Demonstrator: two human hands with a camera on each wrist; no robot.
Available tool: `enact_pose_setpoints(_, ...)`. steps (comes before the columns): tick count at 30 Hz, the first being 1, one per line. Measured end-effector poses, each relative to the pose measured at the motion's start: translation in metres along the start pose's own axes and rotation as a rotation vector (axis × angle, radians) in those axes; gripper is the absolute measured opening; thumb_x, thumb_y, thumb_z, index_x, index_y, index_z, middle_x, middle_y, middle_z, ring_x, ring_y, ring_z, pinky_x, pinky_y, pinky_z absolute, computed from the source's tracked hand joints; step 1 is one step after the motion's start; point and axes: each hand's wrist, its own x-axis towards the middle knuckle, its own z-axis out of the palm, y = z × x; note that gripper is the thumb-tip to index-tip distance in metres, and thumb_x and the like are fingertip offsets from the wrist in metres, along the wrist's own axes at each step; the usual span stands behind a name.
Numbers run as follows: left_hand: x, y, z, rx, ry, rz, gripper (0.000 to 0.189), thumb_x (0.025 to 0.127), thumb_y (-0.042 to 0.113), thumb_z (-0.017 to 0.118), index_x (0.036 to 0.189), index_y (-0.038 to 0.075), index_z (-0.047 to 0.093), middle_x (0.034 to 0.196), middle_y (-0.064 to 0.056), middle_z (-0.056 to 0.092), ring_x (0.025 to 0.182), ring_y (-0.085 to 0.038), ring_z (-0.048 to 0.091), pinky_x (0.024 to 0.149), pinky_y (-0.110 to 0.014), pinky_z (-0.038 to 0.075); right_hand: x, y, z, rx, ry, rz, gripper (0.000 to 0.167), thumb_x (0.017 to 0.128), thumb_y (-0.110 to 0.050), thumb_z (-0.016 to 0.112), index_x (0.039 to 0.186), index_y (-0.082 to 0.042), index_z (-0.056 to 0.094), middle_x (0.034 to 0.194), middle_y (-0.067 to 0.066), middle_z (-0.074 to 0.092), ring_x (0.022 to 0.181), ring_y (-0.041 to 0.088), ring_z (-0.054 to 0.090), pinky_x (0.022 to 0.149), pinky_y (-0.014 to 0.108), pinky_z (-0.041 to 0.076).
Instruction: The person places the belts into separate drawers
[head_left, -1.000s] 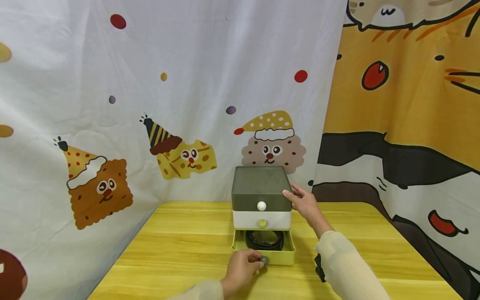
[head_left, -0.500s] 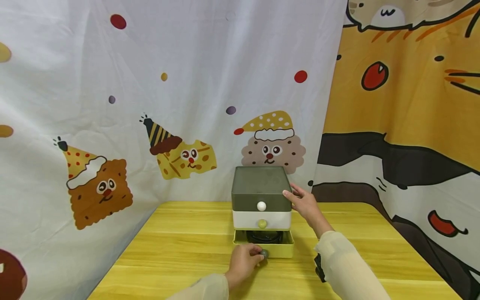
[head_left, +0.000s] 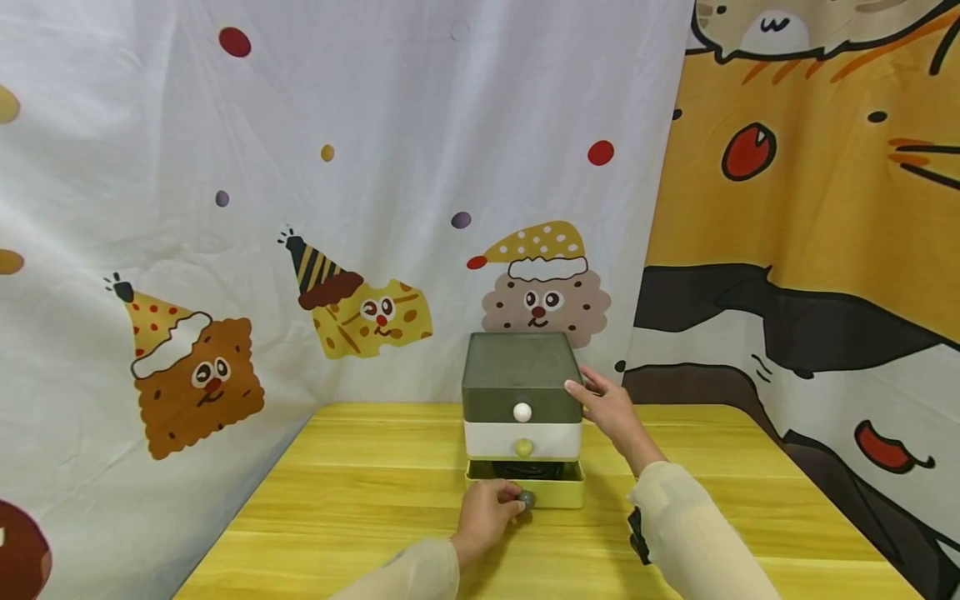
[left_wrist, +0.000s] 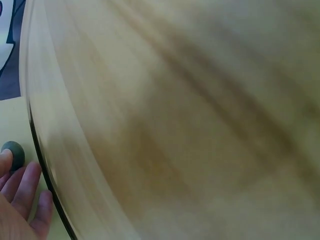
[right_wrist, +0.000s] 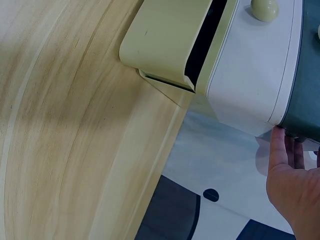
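Note:
A small three-tier drawer box (head_left: 521, 362) stands on the table, dark green on top, white in the middle, yellow at the bottom. Its yellow bottom drawer (head_left: 558, 495) is partly pulled out. My left hand (head_left: 480, 518) pinches that drawer's round grey knob (head_left: 527, 500) between thumb and fingers; the knob (left_wrist: 15, 154) also shows in the left wrist view. Inside the drawer lies a coiled black belt (head_left: 536, 471), mostly hidden. My right hand (head_left: 613, 414) rests against the box's right side near the top, and its extended fingers (right_wrist: 278, 145) touch the side in the right wrist view.
The wood-grain table (head_left: 360, 483) extends around the box. A white knob (head_left: 522, 412) and a yellow-green knob (head_left: 523, 447) mark the two closed upper drawers. Behind hangs a white cartoon-print curtain (head_left: 390, 125), meeting an orange-and-black print (head_left: 795, 217) on the right.
The bottom drawer has slid inward, away from me, with my left hand following on its knob. Less of the black belt shows now. My right hand has stayed against the box.

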Motion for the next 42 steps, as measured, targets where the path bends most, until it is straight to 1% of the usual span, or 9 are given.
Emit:
enact_pose_setpoints(5,0.004,-0.002,0.0,-0.016,-0.003,0.01,0.01,0.079,-0.001,0.079,0.088,0.002,0.075,0.077,-0.001,0.072,0.063,-0.003,0.061,0.055,-0.021,0.05,0.0,0.0,0.0,0.0,-0.001,-0.006,0.078,0.095,-0.047,0.064,0.158,-0.015,0.029,0.157,0.027,0.026,0.137,0.041,0.039,0.105,0.051,0.04)
enact_pose_setpoints(8,0.007,-0.003,0.0,-0.012,0.003,0.035,0.01,0.079,-0.002,0.079,0.087,0.002,0.075,0.077,-0.002,0.073,0.062,-0.003,0.061,0.054,-0.021,0.049,0.0,0.0,0.0,0.003,0.0,-0.009,0.078,0.095,-0.047,0.064,0.157,-0.015,0.029,0.157,0.026,0.026,0.137,0.041,0.039,0.105,0.051,0.04)
enact_pose_setpoints(12,0.01,-0.005,0.0,0.018,0.017,0.053,0.009,0.079,-0.001,0.079,0.087,0.003,0.075,0.078,-0.001,0.073,0.066,-0.005,0.063,0.058,-0.022,0.05,0.0,0.0,0.0,0.002,0.002,-0.003,0.079,0.094,-0.048,0.064,0.158,-0.016,0.029,0.157,0.026,0.026,0.137,0.04,0.04,0.105,0.052,0.04)
enact_pose_setpoints(14,0.012,-0.006,-0.001,0.032,0.021,0.053,0.009,0.079,0.0,0.08,0.087,0.004,0.076,0.078,0.0,0.073,0.069,-0.005,0.064,0.061,-0.023,0.051,0.0,0.0,0.0,-0.002,0.002,0.003,0.08,0.094,-0.049,0.064,0.158,-0.017,0.029,0.157,0.026,0.026,0.137,0.04,0.039,0.105,0.051,0.04)
enact_pose_setpoints(15,0.013,-0.007,-0.001,0.038,0.021,0.043,0.009,0.079,0.001,0.08,0.087,0.005,0.076,0.079,0.001,0.073,0.07,-0.005,0.064,0.062,-0.022,0.051,0.0,0.0,0.0,-0.004,0.003,0.005,0.08,0.094,-0.05,0.064,0.158,-0.017,0.029,0.157,0.025,0.026,0.137,0.04,0.04,0.105,0.051,0.04)
enact_pose_setpoints(18,0.015,-0.008,-0.001,0.039,0.025,0.034,0.009,0.08,0.002,0.079,0.087,0.005,0.077,0.079,0.002,0.073,0.07,-0.004,0.064,0.063,-0.023,0.052,0.0,0.0,0.0,-0.005,0.007,0.008,0.079,0.094,-0.05,0.063,0.158,-0.017,0.029,0.157,0.025,0.027,0.137,0.04,0.04,0.105,0.051,0.041)
enact_pose_setpoints(28,0.018,-0.008,0.001,0.054,0.048,0.025,0.009,0.08,0.002,0.08,0.088,0.003,0.076,0.081,0.0,0.073,0.073,-0.009,0.067,0.063,-0.024,0.052,0.0,0.001,-0.001,-0.001,-0.001,-0.003,0.079,0.094,-0.049,0.064,0.157,-0.017,0.03,0.157,0.026,0.027,0.137,0.04,0.04,0.105,0.051,0.041)
enact_pose_setpoints(34,0.021,-0.009,0.003,0.088,0.069,0.035,0.009,0.08,0.003,0.08,0.088,0.004,0.077,0.082,0.0,0.074,0.076,-0.011,0.068,0.069,-0.026,0.053,0.0,0.0,-0.001,0.002,0.003,0.007,0.079,0.094,-0.048,0.065,0.157,-0.017,0.03,0.157,0.026,0.026,0.137,0.04,0.04,0.105,0.05,0.041)
enact_pose_setpoints(42,0.024,-0.01,0.003,0.097,0.087,0.022,0.01,0.08,0.005,0.08,0.089,0.004,0.077,0.083,0.0,0.074,0.079,-0.014,0.069,0.072,-0.029,0.054,0.0,-0.001,0.0,0.01,0.007,0.008,0.079,0.094,-0.047,0.065,0.157,-0.017,0.03,0.156,0.027,0.027,0.136,0.04,0.041,0.105,0.051,0.041)
